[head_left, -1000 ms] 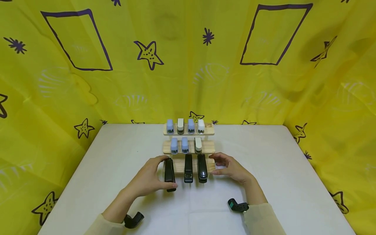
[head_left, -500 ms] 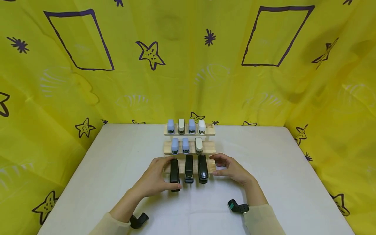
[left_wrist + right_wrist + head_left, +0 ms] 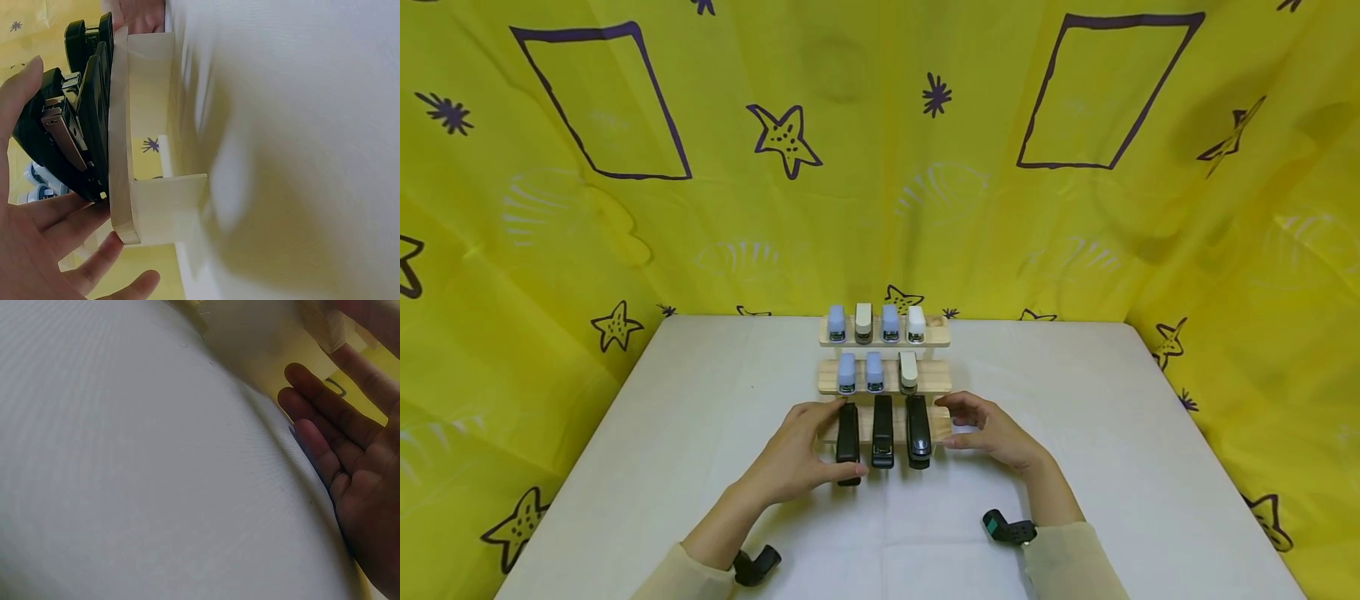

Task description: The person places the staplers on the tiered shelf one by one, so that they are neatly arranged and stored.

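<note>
My left hand (image 3: 801,450) holds a black stapler (image 3: 847,442) lengthwise, thumb at its front end and fingers at its back. This stapler lies at the left of the lowest board of a tiered wooden display rack (image 3: 898,423). In the left wrist view the stapler (image 3: 47,134) rests on the board, its metal part showing. Two more black staplers, one in the middle (image 3: 882,432) and one at the right (image 3: 917,432), lie beside it. My right hand (image 3: 996,429) grips the right end of the lowest board between thumb and index finger; its other fingers are loosely bent below.
Small blue, cream and white staplers stand on the rack's upper boards, including a cream one (image 3: 907,372) and a white one (image 3: 915,323). The rack stands on a white-covered table (image 3: 737,367). A yellow patterned curtain (image 3: 880,208) surrounds the table's back and sides.
My left hand has moved right with the black stapler, which now lies straighter and nearer the middle stapler. My right hand has stayed at the board's end.
</note>
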`<state>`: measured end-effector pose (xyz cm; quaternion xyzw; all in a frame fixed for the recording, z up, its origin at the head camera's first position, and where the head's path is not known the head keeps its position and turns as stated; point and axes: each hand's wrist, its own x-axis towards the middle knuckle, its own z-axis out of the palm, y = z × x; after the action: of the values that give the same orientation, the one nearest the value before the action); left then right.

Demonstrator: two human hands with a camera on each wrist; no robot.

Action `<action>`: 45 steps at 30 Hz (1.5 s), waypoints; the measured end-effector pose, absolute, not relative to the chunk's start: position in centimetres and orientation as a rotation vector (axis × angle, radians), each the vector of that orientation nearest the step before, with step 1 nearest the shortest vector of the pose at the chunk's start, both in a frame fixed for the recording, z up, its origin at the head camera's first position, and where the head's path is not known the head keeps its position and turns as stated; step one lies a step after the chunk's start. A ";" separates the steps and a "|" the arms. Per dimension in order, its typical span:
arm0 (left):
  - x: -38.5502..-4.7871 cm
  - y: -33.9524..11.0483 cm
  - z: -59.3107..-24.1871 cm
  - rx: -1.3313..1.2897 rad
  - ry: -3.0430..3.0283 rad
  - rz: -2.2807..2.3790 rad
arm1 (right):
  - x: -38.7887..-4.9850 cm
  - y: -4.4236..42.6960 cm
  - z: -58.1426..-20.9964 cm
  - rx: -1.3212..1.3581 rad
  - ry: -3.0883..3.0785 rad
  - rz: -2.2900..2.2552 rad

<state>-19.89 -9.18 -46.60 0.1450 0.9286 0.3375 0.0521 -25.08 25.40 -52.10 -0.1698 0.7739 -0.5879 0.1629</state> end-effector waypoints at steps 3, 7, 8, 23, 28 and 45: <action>-19.9 -9.1 -46.5 0.424 2.828 1.021 | -25.1 25.4 -52.2 -0.488 2.215 -1.673; -19.8 -9.0 -46.3 0.396 2.838 1.011 | -25.1 25.4 -52.3 -0.493 2.220 -1.669; -19.8 -8.9 -46.3 0.387 2.841 1.009 | -25.2 25.4 -52.3 -0.495 2.221 -1.669; -20.0 -7.9 -46.4 0.339 2.929 1.046 | -25.0 25.8 -52.2 -0.485 2.237 -1.665; -20.0 -7.9 -46.4 0.319 2.929 1.094 | -25.0 25.7 -52.4 -0.480 2.223 -1.678; -20.3 -11.1 -45.4 0.295 2.870 1.258 | -24.9 25.6 -52.5 -0.366 2.183 -1.821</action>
<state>-20.33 -11.14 -45.42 0.0938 0.9119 0.3996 -0.0031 -24.89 25.60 -52.46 -0.1264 0.7544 -0.6292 0.1374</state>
